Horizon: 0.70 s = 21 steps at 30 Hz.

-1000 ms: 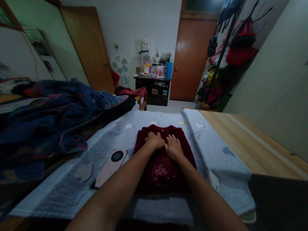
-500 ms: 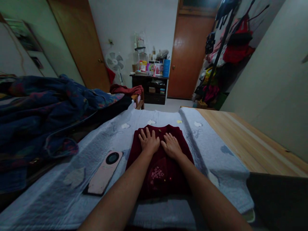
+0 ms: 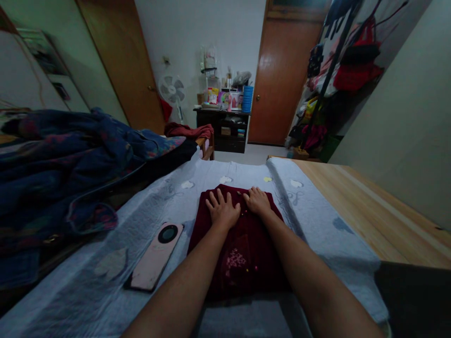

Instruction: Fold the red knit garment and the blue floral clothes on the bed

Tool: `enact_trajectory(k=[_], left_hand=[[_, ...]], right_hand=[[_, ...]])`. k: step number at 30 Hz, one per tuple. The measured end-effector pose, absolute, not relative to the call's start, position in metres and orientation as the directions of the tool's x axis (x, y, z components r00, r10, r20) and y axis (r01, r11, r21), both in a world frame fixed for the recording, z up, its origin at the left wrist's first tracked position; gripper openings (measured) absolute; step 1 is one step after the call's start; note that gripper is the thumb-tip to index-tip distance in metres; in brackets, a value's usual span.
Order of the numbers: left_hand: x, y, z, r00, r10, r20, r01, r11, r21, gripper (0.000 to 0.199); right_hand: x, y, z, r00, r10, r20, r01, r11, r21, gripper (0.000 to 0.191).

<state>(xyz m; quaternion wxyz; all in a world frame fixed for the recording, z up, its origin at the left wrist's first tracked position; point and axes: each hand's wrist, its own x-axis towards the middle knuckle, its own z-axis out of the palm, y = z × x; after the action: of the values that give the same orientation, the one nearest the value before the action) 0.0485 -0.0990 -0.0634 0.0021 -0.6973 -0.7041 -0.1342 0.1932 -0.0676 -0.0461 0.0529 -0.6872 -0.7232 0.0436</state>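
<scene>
A dark red sweater (image 3: 243, 244) lies folded into a neat block on the pale blue bedsheet (image 3: 225, 319), its collar at the far end and a pink floral pattern on its front. My left hand (image 3: 223, 211) rests flat on its upper left part, fingers spread. Near the collar on the right, my right hand (image 3: 258, 201) presses down on the cloth with the fingers stretched forward. Neither hand grips anything. A pink phone (image 3: 150, 265) with a round black camera ring lies face down to the left of the sweater.
A heap of blue patterned clothes (image 3: 102, 150) covers the left side. Bare wooden boards (image 3: 355, 202) run along the right. Beyond the bed stand a white fan (image 3: 172, 89), a dark cabinet (image 3: 218, 145) and a rack hung with bags (image 3: 355, 75).
My right hand has slid forward and slightly right toward the collar. My left hand stays on the sweater's left part. The whole view has shifted a little.
</scene>
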Motion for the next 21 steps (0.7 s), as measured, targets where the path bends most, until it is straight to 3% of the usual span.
enact_trajectory(k=[11,17,21], left_hand=[[0.046,-0.096,-0.066,-0.032,0.980,0.199,0.975,-0.012,0.220,0.058],[0.046,-0.097,-0.064,-0.021,0.980,0.196,0.978,-0.021,0.208,0.057],[0.046,-0.098,-0.062,-0.022,0.985,0.172,0.979,-0.013,0.202,0.058]], right_hand=[[0.190,-0.033,-0.047,0.126,0.990,-0.056,0.977,-0.134,-0.164,0.046],[0.193,-0.031,-0.033,0.092,0.994,0.058,0.960,-0.073,-0.270,0.047],[0.177,-0.040,-0.032,-0.036,0.993,0.110,0.948,0.069,-0.312,0.047]])
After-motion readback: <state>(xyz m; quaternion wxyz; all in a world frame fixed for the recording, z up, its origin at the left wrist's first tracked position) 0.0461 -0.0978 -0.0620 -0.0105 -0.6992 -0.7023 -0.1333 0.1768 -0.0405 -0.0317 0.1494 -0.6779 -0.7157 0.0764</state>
